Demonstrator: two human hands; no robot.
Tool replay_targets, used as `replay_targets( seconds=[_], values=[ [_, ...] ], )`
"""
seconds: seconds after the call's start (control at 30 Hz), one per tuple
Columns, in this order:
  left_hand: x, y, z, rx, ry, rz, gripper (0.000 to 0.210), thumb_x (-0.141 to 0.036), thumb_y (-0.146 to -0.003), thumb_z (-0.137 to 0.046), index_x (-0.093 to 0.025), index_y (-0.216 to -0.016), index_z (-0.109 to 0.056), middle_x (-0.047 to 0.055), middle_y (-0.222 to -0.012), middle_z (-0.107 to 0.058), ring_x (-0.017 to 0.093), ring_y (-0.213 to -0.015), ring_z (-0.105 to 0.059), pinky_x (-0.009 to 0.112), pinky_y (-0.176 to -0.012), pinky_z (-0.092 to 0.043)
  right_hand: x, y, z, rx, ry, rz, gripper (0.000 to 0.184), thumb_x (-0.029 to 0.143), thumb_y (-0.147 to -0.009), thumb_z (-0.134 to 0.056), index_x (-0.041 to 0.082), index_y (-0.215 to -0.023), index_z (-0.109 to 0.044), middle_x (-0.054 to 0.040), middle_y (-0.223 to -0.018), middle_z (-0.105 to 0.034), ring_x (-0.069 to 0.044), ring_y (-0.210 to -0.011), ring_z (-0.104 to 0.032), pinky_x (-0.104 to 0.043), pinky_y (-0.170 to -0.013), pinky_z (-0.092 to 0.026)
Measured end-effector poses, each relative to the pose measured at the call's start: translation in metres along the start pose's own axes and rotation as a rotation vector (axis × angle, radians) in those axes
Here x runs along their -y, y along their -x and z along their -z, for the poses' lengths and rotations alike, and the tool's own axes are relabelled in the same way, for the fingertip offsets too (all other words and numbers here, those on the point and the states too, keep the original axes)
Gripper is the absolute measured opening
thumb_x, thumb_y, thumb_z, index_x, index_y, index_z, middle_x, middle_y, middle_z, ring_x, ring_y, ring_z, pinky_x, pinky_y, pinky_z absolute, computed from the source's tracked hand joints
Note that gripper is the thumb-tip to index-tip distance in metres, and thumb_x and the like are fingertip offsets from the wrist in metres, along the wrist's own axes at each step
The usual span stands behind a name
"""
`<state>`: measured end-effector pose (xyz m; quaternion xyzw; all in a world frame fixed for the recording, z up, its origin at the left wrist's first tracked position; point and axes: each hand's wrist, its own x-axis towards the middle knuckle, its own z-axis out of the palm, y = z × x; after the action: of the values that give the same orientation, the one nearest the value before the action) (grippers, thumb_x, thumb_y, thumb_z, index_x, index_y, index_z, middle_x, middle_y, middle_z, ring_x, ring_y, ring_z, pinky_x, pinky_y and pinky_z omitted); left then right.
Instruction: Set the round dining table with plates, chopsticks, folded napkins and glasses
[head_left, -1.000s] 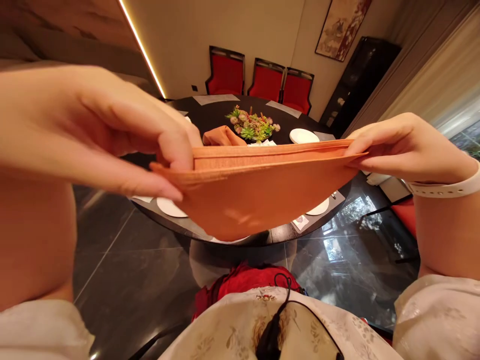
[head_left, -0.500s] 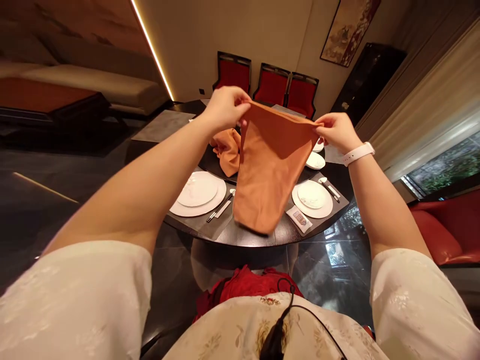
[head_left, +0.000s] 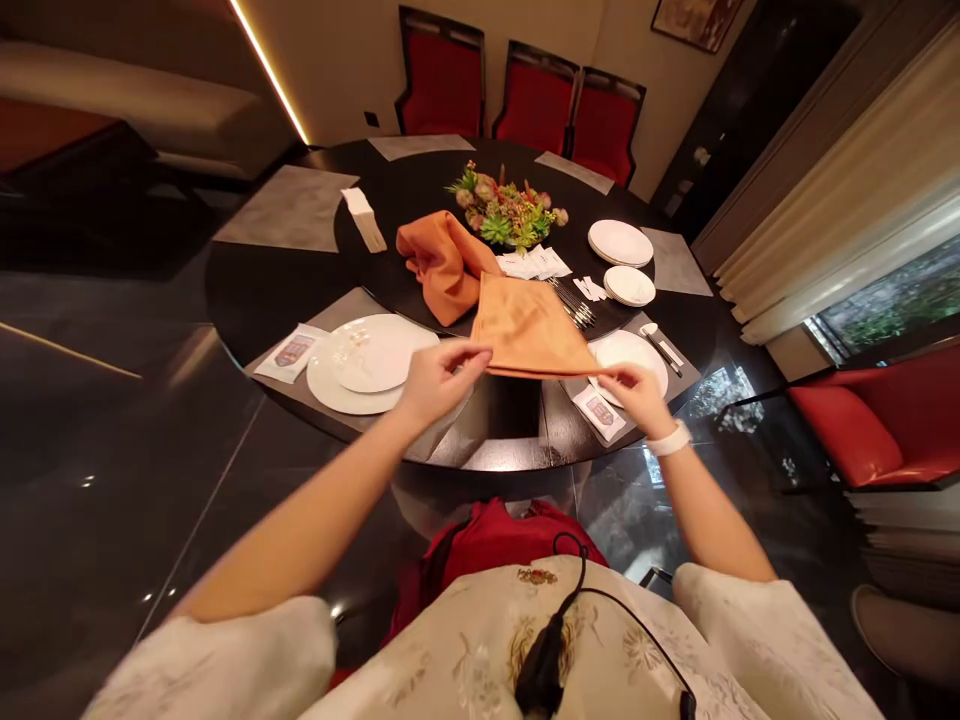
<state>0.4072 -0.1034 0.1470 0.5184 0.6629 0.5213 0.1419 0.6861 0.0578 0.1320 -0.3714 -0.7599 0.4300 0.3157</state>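
Observation:
An orange cloth napkin [head_left: 532, 325] is stretched between my hands above the near side of the round dark table [head_left: 502, 450]. My left hand [head_left: 446, 378] pinches its near left corner, fingers closed. The near right corner is pinched in my right hand [head_left: 634, 395], which wears a white wristband. The napkin's far part spreads away from me, flat. Beyond its left side lies a crumpled orange cloth [head_left: 444, 265]. Left of my left hand are stacked white plates [head_left: 375, 355] on a grey placemat. Another white plate [head_left: 637, 355] is partly hidden behind my right hand.
A floral centrepiece [head_left: 510, 210] stands mid-table, near chopsticks [head_left: 574, 303] and white packets [head_left: 536, 263]. Plate stacks [head_left: 621, 243] stand to the right. Printed packets [head_left: 292, 352] lie beside both settings. Red chairs [head_left: 442, 80] line the far side; a red seat [head_left: 855, 425] is at right.
Both hands have come down and nearer with the napkin. It hung upright before; now it spreads forward, low over the table. My view has tipped down, showing the centrepiece.

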Motion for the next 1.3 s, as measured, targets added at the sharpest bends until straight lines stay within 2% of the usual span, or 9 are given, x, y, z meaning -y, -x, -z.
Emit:
replay_targets(
  seconds=[0.13,0.23,0.37,0.5,0.63,0.73,0.87,1.13,1.3],
  values=[
    [0.094,0.058,-0.062,0.036,-0.042,0.48,0.025,-0.038,-0.081,-0.063,-0.015,-0.083,-0.074,0.008,-0.085,-0.075,0.025,-0.083,-0.07,0.035,-0.081,-0.053,-0.098,0.045,-0.071,-0.064,-0.127,-0.509,0.02,0.034,-0.069,-0.072,0.017,-0.068,-0.062,-0.0048,-0.067,-0.067,-0.019,-0.072,-0.063,-0.031,-0.071,-0.053],
    [0.138,0.09,-0.088,0.034,-0.037,0.683,0.025,-0.026,-0.077,-0.066,-0.013,-0.098,-0.072,0.012,-0.1,-0.074,0.024,-0.088,-0.07,0.036,-0.086,-0.054,-0.135,0.067,-0.107,-0.102,-0.185,-0.754,0.022,0.02,-0.06,-0.071,0.02,-0.072,-0.052,0.0046,-0.058,-0.056,-0.014,-0.058,-0.057,-0.027,-0.06,-0.051],
    [0.169,0.113,-0.094,0.004,-0.046,0.795,0.069,-0.018,-0.071,-0.072,-0.014,-0.136,-0.051,0.014,-0.116,-0.068,0.023,-0.097,-0.068,0.036,-0.086,-0.055,-0.15,0.071,-0.116,-0.029,-0.228,-0.852,0.037,0.009,-0.055,-0.066,0.023,-0.081,-0.044,0.0086,-0.059,-0.054,-0.012,-0.048,-0.053,-0.026,-0.049,-0.048],
    [0.179,0.112,-0.093,0.246,0.159,0.951,0.099,-0.012,-0.074,-0.066,-0.016,-0.156,-0.011,0.007,-0.09,-0.071,0.018,-0.074,-0.068,0.032,-0.071,-0.056,-0.155,0.056,-0.105,0.074,-0.245,-0.874,0.051,0.002,-0.051,-0.062,0.021,-0.096,-0.048,0.0101,-0.057,-0.055,-0.012,-0.043,-0.05,-0.024,-0.044,-0.043],
    [0.175,0.101,-0.095,0.31,0.243,0.764,0.092,-0.013,-0.073,-0.064,-0.017,-0.154,-0.021,0.008,-0.1,-0.071,0.02,-0.087,-0.07,0.033,-0.079,-0.057,-0.153,0.046,-0.098,0.099,-0.24,-0.719,0.065,0.001,-0.057,-0.06,0.02,-0.118,-0.048,0.0099,-0.062,-0.055,-0.015,-0.056,-0.059,-0.027,-0.059,-0.052],
    [0.168,0.094,-0.094,0.22,0.025,0.482,0.066,-0.016,-0.074,-0.062,-0.016,-0.139,-0.049,0.011,-0.121,-0.066,0.023,-0.11,-0.063,0.035,-0.096,-0.052,-0.15,0.047,-0.093,0.103,-0.034,-0.387,0.048,0.005,-0.067,-0.06,0.017,-0.114,-0.058,-0.0014,-0.081,-0.064,-0.019,-0.078,-0.064,-0.033,-0.078,-0.054],
    [0.164,0.095,-0.091,0.204,-0.319,0.294,0.046,-0.019,-0.083,-0.054,-0.015,-0.128,-0.061,0.011,-0.106,-0.066,0.026,-0.101,-0.063,0.038,-0.096,-0.05,-0.151,0.057,-0.09,0.154,0.392,-0.082,0.027,0.006,-0.081,-0.052,0.012,-0.101,-0.068,-0.0151,-0.1,-0.065,-0.026,-0.098,-0.062,-0.042,-0.095,-0.05],
    [0.178,0.144,-0.09,0.34,-0.457,0.12,0.018,-0.02,-0.085,-0.05,-0.019,-0.093,-0.067,0.014,-0.109,-0.062,0.029,-0.108,-0.059,0.044,-0.098,-0.048,-0.172,0.101,-0.093,0.398,0.526,0.122,0.02,0.004,-0.082,-0.052,0.017,-0.087,-0.065,-0.0151,-0.121,-0.064,-0.027,-0.125,-0.053,-0.045,-0.109,-0.043],
    [0.178,0.164,-0.089,0.416,-0.282,0.165,0.013,-0.018,-0.078,-0.053,-0.02,-0.088,-0.061,0.011,-0.105,-0.067,0.027,-0.107,-0.06,0.042,-0.1,-0.047,-0.181,0.112,-0.087,0.423,0.325,-0.022,0.016,0.004,-0.074,-0.056,0.019,-0.079,-0.06,-0.0116,-0.103,-0.069,-0.024,-0.106,-0.063,-0.04,-0.099,-0.048]
  ],
)
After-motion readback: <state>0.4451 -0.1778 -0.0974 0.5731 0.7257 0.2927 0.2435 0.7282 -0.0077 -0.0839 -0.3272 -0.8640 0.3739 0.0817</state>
